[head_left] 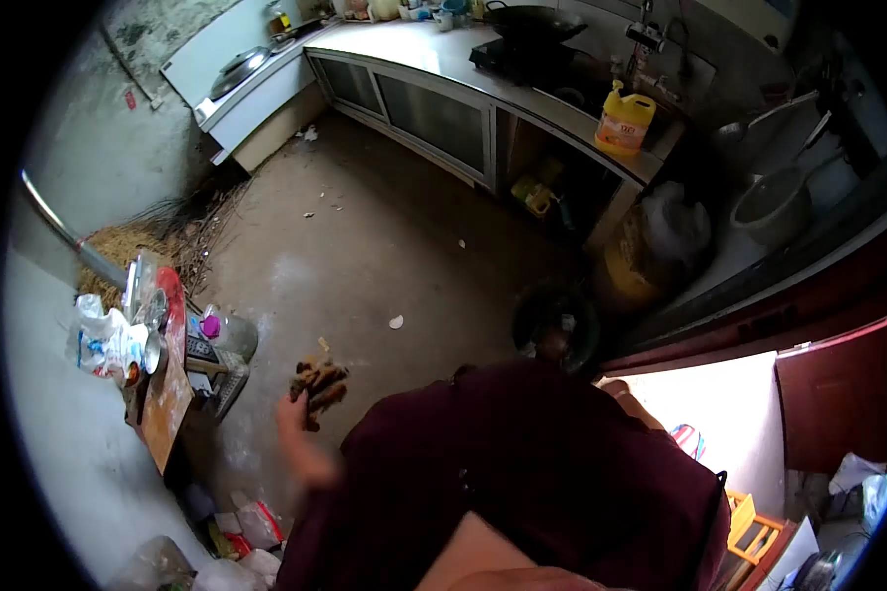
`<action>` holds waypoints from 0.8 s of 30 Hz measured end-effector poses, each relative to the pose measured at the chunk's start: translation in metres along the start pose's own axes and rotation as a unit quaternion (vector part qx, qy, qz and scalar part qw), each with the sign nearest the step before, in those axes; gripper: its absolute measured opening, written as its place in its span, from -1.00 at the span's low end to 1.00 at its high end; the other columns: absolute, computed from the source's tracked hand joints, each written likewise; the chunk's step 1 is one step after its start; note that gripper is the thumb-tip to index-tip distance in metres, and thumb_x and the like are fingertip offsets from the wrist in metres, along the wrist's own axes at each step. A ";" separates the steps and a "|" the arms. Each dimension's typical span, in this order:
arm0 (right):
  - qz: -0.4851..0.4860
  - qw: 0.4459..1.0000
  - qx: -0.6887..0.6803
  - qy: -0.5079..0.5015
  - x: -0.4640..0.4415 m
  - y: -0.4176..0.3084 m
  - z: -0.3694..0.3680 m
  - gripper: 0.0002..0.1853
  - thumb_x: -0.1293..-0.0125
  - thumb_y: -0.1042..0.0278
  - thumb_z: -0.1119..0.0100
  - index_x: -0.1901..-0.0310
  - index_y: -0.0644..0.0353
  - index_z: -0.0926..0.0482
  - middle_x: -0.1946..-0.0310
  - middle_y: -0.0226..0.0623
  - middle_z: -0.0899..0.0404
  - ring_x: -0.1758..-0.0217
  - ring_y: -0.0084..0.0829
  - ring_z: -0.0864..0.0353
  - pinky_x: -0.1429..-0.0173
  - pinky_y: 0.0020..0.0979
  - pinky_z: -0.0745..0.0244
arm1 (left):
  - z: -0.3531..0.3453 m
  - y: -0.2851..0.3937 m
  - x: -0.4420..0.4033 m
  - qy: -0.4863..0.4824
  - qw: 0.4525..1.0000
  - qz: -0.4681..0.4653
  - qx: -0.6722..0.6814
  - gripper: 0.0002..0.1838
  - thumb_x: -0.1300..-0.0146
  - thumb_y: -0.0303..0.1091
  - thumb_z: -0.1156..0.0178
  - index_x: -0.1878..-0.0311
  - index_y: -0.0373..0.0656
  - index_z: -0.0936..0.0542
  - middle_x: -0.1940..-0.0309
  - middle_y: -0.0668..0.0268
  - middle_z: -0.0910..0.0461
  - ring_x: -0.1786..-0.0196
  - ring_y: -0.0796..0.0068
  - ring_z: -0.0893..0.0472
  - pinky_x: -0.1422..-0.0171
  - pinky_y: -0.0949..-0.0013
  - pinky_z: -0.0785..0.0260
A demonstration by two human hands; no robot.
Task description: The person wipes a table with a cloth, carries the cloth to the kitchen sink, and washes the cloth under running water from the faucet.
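In the head view, my left hand (293, 412) is out to the left of my dark red top, low over the floor. Its fingers are closed round a bunch of brown, knobbly pieces (321, 382), which look dry; what they are I cannot make out. A thin pale bit sticks up from the bunch. My right hand cannot be made out; only bare skin shows at the bottom edge and beside my top on the right.
A low table (168, 409) with bags and dishes stands at the left wall, a jar (235, 333) beside it. Ahead runs a counter (434, 54) with a wok (534, 22) and yellow jug (624, 120). A dark bin (556, 320) stands right of centre.
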State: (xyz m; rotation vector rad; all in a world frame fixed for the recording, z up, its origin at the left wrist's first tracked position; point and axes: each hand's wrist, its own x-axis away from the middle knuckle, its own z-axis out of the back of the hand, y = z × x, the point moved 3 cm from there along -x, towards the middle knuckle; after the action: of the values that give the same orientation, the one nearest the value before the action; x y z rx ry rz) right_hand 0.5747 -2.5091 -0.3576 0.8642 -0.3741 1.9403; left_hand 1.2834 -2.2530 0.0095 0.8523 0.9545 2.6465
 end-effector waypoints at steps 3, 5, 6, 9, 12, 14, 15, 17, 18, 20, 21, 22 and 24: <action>0.069 0.958 -0.278 0.005 -0.007 -0.071 0.102 -0.76 -0.20 0.25 -0.15 0.19 0.17 -0.66 0.24 -0.15 -0.67 0.18 -0.19 -0.66 0.11 -0.22 -0.55 | -0.015 0.008 -0.076 0.041 0.999 0.002 -0.021 -0.69 -0.22 -0.19 -0.21 0.24 -0.31 -0.59 0.47 0.23 -0.61 0.45 0.33 -0.63 0.40 0.25 -0.43; 0.013 0.945 -0.325 -0.039 -0.011 -0.099 0.160 -0.74 -0.22 0.24 -0.15 0.12 0.15 -0.65 0.23 -0.19 -0.68 0.18 -0.23 -0.65 0.09 -0.23 -0.54 | -0.018 0.037 -0.104 0.032 0.995 -0.095 -0.022 -0.64 -0.22 -0.20 -0.20 0.15 -0.38 -0.57 0.42 0.12 -0.63 0.37 0.23 -0.65 0.32 0.15 -0.49; 0.004 0.940 -0.337 -0.048 -0.016 -0.106 0.187 -0.72 -0.23 0.23 -0.15 0.08 0.13 -0.64 0.22 -0.21 -0.68 0.18 -0.25 -0.65 0.07 -0.24 -0.54 | -0.017 0.050 -0.115 0.031 0.994 -0.102 -0.025 -0.64 -0.22 -0.20 -0.20 0.15 -0.38 -0.57 0.42 0.12 -0.63 0.37 0.23 -0.65 0.32 0.15 -0.49; -0.026 0.925 -0.375 -0.057 -0.033 -0.112 0.236 -0.66 -0.25 0.20 -0.15 -0.02 0.10 -0.63 0.21 -0.27 -0.68 0.17 -0.31 -0.64 0.04 -0.26 -0.53 | -0.008 0.083 -0.134 0.120 0.963 -0.181 -0.157 -0.63 -0.17 -0.12 -0.24 0.26 -0.33 -0.62 0.54 0.10 -0.62 0.47 0.19 -0.62 0.31 0.18 -0.43; 0.053 0.982 -0.170 -0.056 -0.117 -0.100 0.222 -0.69 -0.28 0.23 -0.05 0.03 0.11 -0.65 0.27 -0.24 -0.68 0.25 -0.29 -0.65 0.15 -0.24 -0.55 | -0.004 0.113 -0.141 0.086 0.954 -0.190 -0.215 -0.69 -0.25 -0.18 -0.15 0.17 -0.27 -0.61 0.34 0.08 -0.62 0.27 0.23 -0.61 0.14 0.21 -0.42; 0.140 0.987 0.065 -0.038 -0.169 -0.089 0.210 -0.70 -0.29 0.25 0.00 0.07 0.14 -0.66 0.28 -0.20 -0.67 0.27 -0.25 -0.65 0.20 -0.23 -0.56 | -0.006 0.099 -0.156 0.152 0.886 -0.259 -0.354 -0.71 -0.26 -0.24 -0.11 0.09 -0.25 -0.57 0.22 0.06 -0.58 0.13 0.21 -0.56 0.00 0.20 -0.39; 0.106 0.993 0.013 -0.060 -0.179 -0.083 0.218 -0.70 -0.29 0.26 0.00 0.08 0.15 -0.66 0.27 -0.20 -0.66 0.25 -0.25 -0.65 0.19 -0.23 -0.56 | -0.008 0.093 -0.169 0.228 0.796 -0.296 -0.477 -0.71 -0.26 -0.28 -0.09 0.04 -0.24 -0.56 0.16 0.05 -0.56 0.06 0.20 -0.54 -0.06 0.19 -0.37; 0.045 0.992 -0.067 -0.096 -0.199 -0.070 0.237 -0.71 -0.29 0.27 0.00 0.09 0.17 -0.66 0.24 -0.19 -0.66 0.22 -0.24 -0.64 0.18 -0.23 -0.55 | -0.014 0.136 -0.181 0.340 0.637 -0.338 -0.603 -0.69 -0.27 -0.31 -0.04 -0.02 -0.22 -0.53 0.09 0.05 -0.54 -0.01 0.18 -0.52 -0.15 0.18 -0.35; 0.027 0.991 -0.087 -0.102 -0.210 -0.064 0.252 -0.71 -0.29 0.28 0.00 0.10 0.17 -0.66 0.22 -0.19 -0.65 0.20 -0.24 -0.63 0.17 -0.24 -0.55 | -0.018 0.169 -0.179 0.380 0.578 -0.355 -0.629 -0.68 -0.28 -0.30 -0.02 -0.04 -0.21 -0.53 0.08 0.05 -0.54 -0.02 0.17 -0.51 -0.17 0.18 -0.35; 0.008 0.989 -0.102 -0.106 -0.234 -0.056 0.287 -0.72 -0.29 0.29 0.00 0.11 0.19 -0.66 0.19 -0.18 -0.64 0.17 -0.23 -0.63 0.15 -0.24 -0.55 | -0.018 0.124 -0.249 0.335 0.649 -0.467 -0.499 -0.73 -0.31 -0.31 0.05 0.04 -0.18 -0.54 0.15 0.14 -0.55 0.07 0.22 -0.54 -0.05 0.20 -0.39; 0.006 0.991 -0.091 -0.103 -0.246 -0.053 0.304 -0.72 -0.29 0.30 0.00 0.12 0.20 -0.66 0.18 -0.18 -0.64 0.16 -0.23 -0.62 0.14 -0.24 -0.55 | -0.019 0.134 -0.247 0.271 0.701 -0.480 -0.452 -0.74 -0.28 -0.27 0.00 0.09 -0.18 -0.55 0.21 0.14 -0.55 0.12 0.22 -0.54 0.01 0.21 -0.39; 0.007 0.993 -0.071 -0.097 -0.263 -0.050 0.324 -0.72 -0.29 0.30 0.00 0.13 0.21 -0.66 0.16 -0.17 -0.64 0.14 -0.22 -0.62 0.13 -0.24 -0.55 | -0.023 0.160 -0.237 0.205 0.753 -0.478 -0.404 -0.75 -0.26 -0.23 -0.05 0.15 -0.19 -0.56 0.27 0.14 -0.54 0.17 0.22 -0.54 0.06 0.21 -0.38; 0.034 0.997 0.019 -0.071 -0.293 -0.053 0.373 -0.73 -0.29 0.32 0.00 0.14 0.22 -0.66 0.13 -0.16 -0.63 0.11 -0.22 -0.61 0.11 -0.25 -0.54 | -0.033 0.200 -0.226 0.122 0.819 -0.459 -0.323 -0.72 -0.20 -0.14 -0.15 0.26 -0.20 -0.58 0.39 0.14 -0.53 0.26 0.21 -0.55 0.17 0.22 -0.37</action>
State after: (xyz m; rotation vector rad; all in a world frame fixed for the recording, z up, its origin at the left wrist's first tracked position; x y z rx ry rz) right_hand 0.8635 -2.8852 -0.3064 1.0294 -0.4569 1.9586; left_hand 1.4494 -2.5071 0.0136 -0.1272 0.2829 1.9589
